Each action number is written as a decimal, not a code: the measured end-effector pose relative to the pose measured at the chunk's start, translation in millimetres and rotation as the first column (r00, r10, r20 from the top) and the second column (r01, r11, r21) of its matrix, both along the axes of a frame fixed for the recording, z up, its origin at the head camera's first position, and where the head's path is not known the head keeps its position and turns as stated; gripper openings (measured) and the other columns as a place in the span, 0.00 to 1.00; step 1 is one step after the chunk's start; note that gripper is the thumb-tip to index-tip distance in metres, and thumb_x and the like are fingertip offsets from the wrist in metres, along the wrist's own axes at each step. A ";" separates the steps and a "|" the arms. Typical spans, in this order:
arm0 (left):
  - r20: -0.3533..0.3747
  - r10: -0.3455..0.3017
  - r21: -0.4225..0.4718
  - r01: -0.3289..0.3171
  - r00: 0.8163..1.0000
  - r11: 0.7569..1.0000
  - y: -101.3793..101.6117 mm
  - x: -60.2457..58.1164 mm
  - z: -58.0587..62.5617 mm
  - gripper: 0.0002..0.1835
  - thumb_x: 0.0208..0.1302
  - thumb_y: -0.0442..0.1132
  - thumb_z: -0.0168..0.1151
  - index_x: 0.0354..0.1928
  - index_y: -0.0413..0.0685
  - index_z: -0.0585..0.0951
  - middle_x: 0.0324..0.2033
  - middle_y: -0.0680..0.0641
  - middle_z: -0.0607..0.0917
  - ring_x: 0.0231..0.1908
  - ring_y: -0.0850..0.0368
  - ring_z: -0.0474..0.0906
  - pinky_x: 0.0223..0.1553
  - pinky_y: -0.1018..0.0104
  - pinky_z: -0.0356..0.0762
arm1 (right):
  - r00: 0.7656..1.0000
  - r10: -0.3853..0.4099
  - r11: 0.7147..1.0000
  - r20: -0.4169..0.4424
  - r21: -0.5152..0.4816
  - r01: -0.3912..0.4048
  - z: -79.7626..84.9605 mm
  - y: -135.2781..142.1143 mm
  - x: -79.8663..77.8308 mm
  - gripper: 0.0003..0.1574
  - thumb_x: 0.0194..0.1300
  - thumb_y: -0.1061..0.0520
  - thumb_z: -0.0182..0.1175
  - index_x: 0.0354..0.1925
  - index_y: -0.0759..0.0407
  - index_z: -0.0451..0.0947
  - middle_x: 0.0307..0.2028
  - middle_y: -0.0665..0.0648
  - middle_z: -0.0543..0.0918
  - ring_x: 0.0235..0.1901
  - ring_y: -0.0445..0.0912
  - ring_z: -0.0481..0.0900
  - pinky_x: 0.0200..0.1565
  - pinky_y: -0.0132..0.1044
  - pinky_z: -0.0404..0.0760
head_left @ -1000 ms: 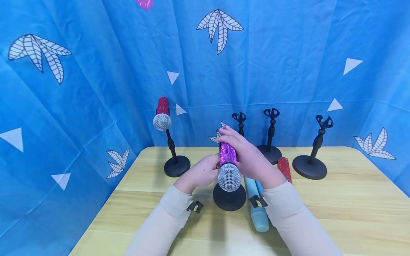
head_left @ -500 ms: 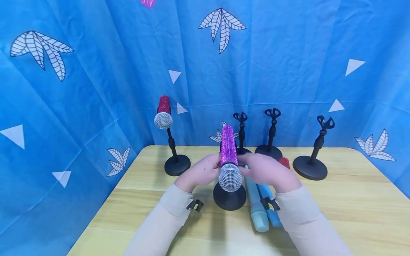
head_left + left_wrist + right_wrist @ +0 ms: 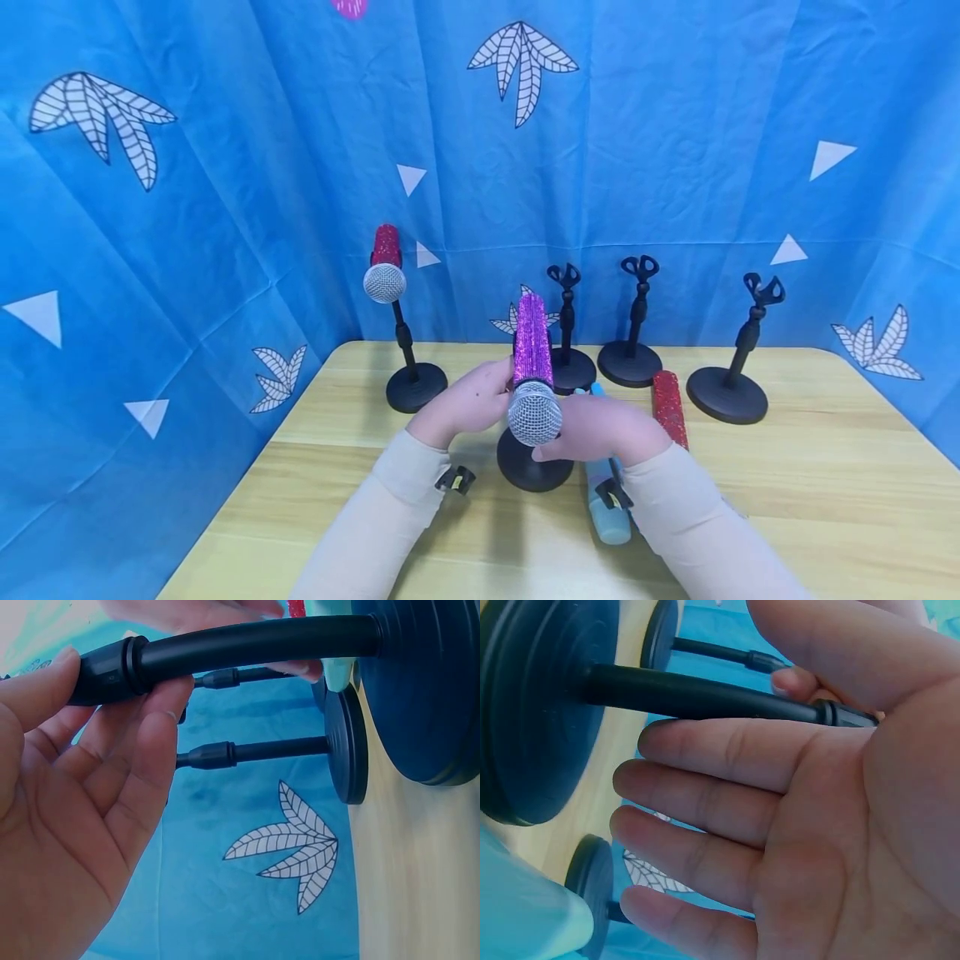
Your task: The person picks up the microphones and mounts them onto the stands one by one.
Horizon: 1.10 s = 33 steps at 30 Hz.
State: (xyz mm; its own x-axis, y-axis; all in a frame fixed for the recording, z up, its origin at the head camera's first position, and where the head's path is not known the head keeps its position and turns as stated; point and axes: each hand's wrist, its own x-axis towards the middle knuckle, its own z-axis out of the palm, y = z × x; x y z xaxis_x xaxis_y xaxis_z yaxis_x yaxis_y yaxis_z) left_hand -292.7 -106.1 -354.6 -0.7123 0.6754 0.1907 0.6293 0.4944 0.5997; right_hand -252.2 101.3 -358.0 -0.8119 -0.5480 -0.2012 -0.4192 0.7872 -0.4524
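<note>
A purple glittery microphone (image 3: 532,337) with a silver mesh head sits in the clip of a black desk stand (image 3: 534,471), its head tilted toward me. My left hand (image 3: 476,400) pinches the stand's collar between thumb and fingers, just below the clip, as the left wrist view shows. Beside the pole (image 3: 705,694), my right hand (image 3: 780,802) has its fingers stretched out, with the index finger along the pole; whether it touches is unclear. Under my right forearm lies a pale teal microphone (image 3: 609,518), partly hidden, with a red glittery microphone (image 3: 670,408) to its right.
At the left, another black stand (image 3: 415,387) holds a red microphone (image 3: 386,267). Three stands with bare clips stand toward the back: one behind the purple microphone (image 3: 573,371), a middle one (image 3: 630,364) and a right one (image 3: 727,394). A blue curtain (image 3: 675,125) hangs behind the table (image 3: 840,467).
My right hand has come down from the top of the purple microphone, past its side, to the stand's pole below its head. My left hand stays on the stand.
</note>
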 end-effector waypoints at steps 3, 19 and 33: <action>-0.010 -0.009 0.005 0.009 1.000 1.000 -1.5 -1.3 1.2 0.18 0.73 0.31 0.52 0.62 0.42 0.74 0.55 0.46 0.83 0.57 0.55 0.78 0.62 0.57 0.72 | 1.000 0.016 0.999 -0.021 0.037 -0.016 -1.4 -3.0 -0.2 0.29 0.63 0.44 0.71 0.58 0.52 0.79 0.32 0.45 0.82 0.36 0.43 0.79 0.49 0.46 0.77; 0.028 0.003 0.027 -0.004 1.000 1.000 -3.6 -3.9 0.4 0.19 0.74 0.32 0.53 0.65 0.44 0.73 0.56 0.47 0.82 0.56 0.56 0.78 0.62 0.57 0.73 | 0.999 -0.032 0.997 0.006 0.075 0.032 -7.7 -10.5 3.6 0.24 0.61 0.39 0.72 0.49 0.49 0.82 0.24 0.48 0.76 0.29 0.43 0.77 0.37 0.42 0.77; 0.035 0.006 0.032 -0.007 0.999 0.999 -3.5 -0.4 0.8 0.22 0.75 0.38 0.57 0.68 0.46 0.71 0.59 0.47 0.82 0.59 0.55 0.77 0.63 0.56 0.72 | 0.983 0.043 0.979 -0.180 0.204 -0.006 -16.4 -34.8 27.6 0.24 0.64 0.39 0.68 0.44 0.58 0.86 0.24 0.47 0.79 0.28 0.42 0.77 0.47 0.45 0.81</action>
State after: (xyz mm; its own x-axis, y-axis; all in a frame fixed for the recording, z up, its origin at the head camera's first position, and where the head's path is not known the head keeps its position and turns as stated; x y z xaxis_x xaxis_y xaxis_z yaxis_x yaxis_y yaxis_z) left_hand -293.1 -109.6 -353.8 -0.7232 0.6648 0.1872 0.6046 0.4783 0.6369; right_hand -224.6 66.6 -374.3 -0.8321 -0.5312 -0.1594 -0.4998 0.8428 -0.1999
